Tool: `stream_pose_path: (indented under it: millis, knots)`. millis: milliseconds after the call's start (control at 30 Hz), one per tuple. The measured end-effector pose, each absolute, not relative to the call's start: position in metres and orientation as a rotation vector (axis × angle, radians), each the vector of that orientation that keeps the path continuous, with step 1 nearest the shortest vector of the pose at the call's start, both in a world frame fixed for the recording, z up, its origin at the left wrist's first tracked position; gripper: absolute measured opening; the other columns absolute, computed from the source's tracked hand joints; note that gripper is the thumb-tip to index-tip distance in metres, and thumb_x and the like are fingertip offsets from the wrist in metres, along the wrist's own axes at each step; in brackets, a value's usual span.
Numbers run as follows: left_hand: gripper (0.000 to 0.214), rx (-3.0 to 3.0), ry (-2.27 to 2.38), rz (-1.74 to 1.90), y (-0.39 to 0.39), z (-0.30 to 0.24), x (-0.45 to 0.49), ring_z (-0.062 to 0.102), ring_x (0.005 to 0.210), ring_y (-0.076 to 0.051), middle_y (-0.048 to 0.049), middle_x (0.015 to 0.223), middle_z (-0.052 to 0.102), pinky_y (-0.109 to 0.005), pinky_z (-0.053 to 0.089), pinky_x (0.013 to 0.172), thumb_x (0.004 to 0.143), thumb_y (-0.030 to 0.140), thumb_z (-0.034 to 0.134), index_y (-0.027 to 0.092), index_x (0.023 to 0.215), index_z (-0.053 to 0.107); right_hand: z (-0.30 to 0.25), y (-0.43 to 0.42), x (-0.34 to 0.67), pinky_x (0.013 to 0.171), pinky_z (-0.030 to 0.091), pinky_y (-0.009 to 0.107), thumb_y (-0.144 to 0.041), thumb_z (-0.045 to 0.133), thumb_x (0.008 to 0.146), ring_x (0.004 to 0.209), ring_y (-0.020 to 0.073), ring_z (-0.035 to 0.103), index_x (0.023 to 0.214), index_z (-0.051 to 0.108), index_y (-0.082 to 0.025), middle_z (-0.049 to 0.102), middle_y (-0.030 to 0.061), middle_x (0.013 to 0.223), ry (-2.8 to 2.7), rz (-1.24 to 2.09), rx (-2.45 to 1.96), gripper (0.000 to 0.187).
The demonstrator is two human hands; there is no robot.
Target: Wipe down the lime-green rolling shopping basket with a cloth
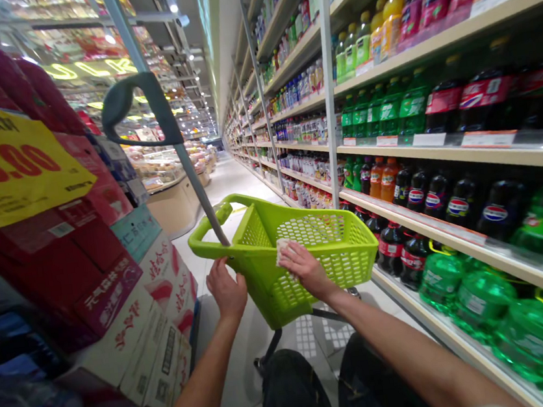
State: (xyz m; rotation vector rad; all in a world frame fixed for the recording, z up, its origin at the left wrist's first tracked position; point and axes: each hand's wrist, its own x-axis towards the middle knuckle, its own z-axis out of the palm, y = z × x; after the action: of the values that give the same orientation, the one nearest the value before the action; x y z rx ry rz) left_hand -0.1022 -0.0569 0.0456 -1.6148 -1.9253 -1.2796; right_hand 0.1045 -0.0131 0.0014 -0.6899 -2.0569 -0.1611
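Note:
A lime green shopping basket on wheels stands in the aisle in front of me, with a grey pull handle rising up and to the left. My left hand is closed on the basket's near rim by the base of the handle pole. My right hand lies on the near rim with fingers pressed flat on a small white cloth. The basket looks to hold nothing.
Shelves of soda and juice bottles line the right side. Stacked red and white cartons with a yellow price sign stand on the left. The aisle floor runs ahead past display counters. My knees show at the bottom.

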Motion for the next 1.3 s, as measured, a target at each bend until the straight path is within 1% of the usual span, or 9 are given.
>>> stream_pose_path:
  millis: [67, 167, 267, 400, 600, 800, 1000, 1200, 1300]
  knots:
    - [0.052, -1.525, -2.077, -1.448, -0.051, 0.039, -0.110, 0.040, 0.118, -0.029, -0.0182, 0.120, 0.047, -0.047, 0.031, 0.098, 0.068, 0.016, 0.048, 0.009, 0.118, 0.039, -0.017, -0.014, 0.101, 0.102, 0.033, 0.041, -0.014, 0.046, 0.084, 0.125, 0.0150, 0.034, 0.100, 0.062, -0.024, 0.057, 0.0040, 0.118, -2.173, -0.118, -0.655, 0.025]
    - [0.056, -1.652, -2.203, -1.725, -0.038, 0.026, -0.118, 0.047, 0.112, -0.026, -0.0118, 0.117, 0.053, -0.043, 0.038, 0.094, 0.063, 0.011, 0.048, 0.016, 0.117, 0.040, -0.034, -0.021, 0.092, 0.100, 0.038, 0.038, -0.015, 0.052, 0.081, 0.121, 0.0157, 0.040, 0.095, 0.064, -0.023, 0.061, 0.0044, 0.113, -2.294, -0.093, -0.566, 0.021]
    - [0.059, -1.879, -2.134, -1.982, -0.029, 0.015, -0.121, 0.052, 0.107, -0.019, -0.0050, 0.114, 0.057, -0.033, 0.043, 0.089, 0.060, 0.004, 0.044, 0.020, 0.117, 0.041, -0.005, -0.023, 0.074, 0.103, 0.033, 0.042, -0.015, 0.048, 0.083, 0.127, 0.0169, 0.031, 0.101, 0.062, -0.024, 0.055, 0.0037, 0.121, -2.175, -0.092, -0.557, 0.024]
    - [0.066, -2.033, -2.073, -2.138, -0.030, 0.015, -0.126, 0.050, 0.111, -0.017, -0.0064, 0.119, 0.055, -0.031, 0.044, 0.090, 0.055, 0.001, 0.038, 0.017, 0.119, 0.041, 0.033, -0.011, 0.045, 0.106, 0.028, 0.043, -0.014, 0.046, 0.084, 0.129, 0.0168, 0.026, 0.104, 0.061, -0.024, 0.051, 0.0031, 0.125, -2.091, -0.095, -0.529, 0.028]
    - [0.075, -2.091, -2.184, -2.175, -0.041, 0.016, -0.136, 0.046, 0.117, -0.019, -0.0068, 0.128, 0.048, -0.035, 0.043, 0.093, 0.049, 0.000, 0.034, 0.017, 0.122, 0.042, -0.003, -0.017, 0.028, 0.100, 0.038, 0.036, -0.017, 0.051, 0.081, 0.119, 0.0172, 0.042, 0.086, 0.067, -0.021, 0.063, 0.0043, 0.109, -2.348, -0.164, -0.368, 0.016]
    - [0.074, -2.061, -2.146, -2.348, -0.043, 0.016, -0.136, 0.039, 0.122, -0.019, -0.0070, 0.131, 0.044, -0.040, 0.034, 0.101, 0.048, 0.000, 0.033, 0.015, 0.120, 0.043, 0.059, -0.013, -0.004, 0.107, 0.026, 0.042, -0.019, 0.045, 0.085, 0.129, 0.0186, 0.025, 0.099, 0.063, -0.021, 0.052, 0.0037, 0.124, -2.144, -0.180, -0.420, 0.023]
    - [0.075, -1.963, -2.316, -2.368, -0.049, 0.024, -0.139, 0.044, 0.118, -0.019, -0.0094, 0.124, 0.051, -0.040, 0.032, 0.101, 0.047, -0.003, 0.033, 0.015, 0.119, 0.044, 0.007, -0.015, 0.007, 0.099, 0.039, 0.035, -0.019, 0.054, 0.080, 0.118, 0.0186, 0.044, 0.082, 0.067, -0.020, 0.064, 0.0041, 0.107, -2.316, -0.287, -0.257, 0.013]
    - [0.069, -1.667, -2.416, -2.237, -0.052, 0.037, -0.126, 0.050, 0.112, -0.017, -0.0086, 0.116, 0.058, -0.036, 0.037, 0.097, 0.054, -0.006, 0.036, 0.015, 0.119, 0.043, 0.022, -0.006, 0.028, 0.104, 0.033, 0.042, -0.013, 0.046, 0.083, 0.128, 0.0191, 0.028, 0.098, 0.064, -0.020, 0.055, 0.0054, 0.120, -2.098, -0.248, -0.354, 0.024]
    - [0.065, -1.579, -2.397, -2.124, -0.053, 0.046, -0.118, 0.050, 0.111, -0.016, -0.0077, 0.117, 0.057, -0.034, 0.035, 0.099, 0.058, -0.005, 0.037, 0.015, 0.120, 0.042, -0.001, -0.002, 0.038, 0.102, 0.036, 0.039, -0.013, 0.042, 0.085, 0.126, 0.0170, 0.033, 0.096, 0.065, -0.021, 0.059, 0.0038, 0.115, -2.152, -0.252, -0.331, 0.026]
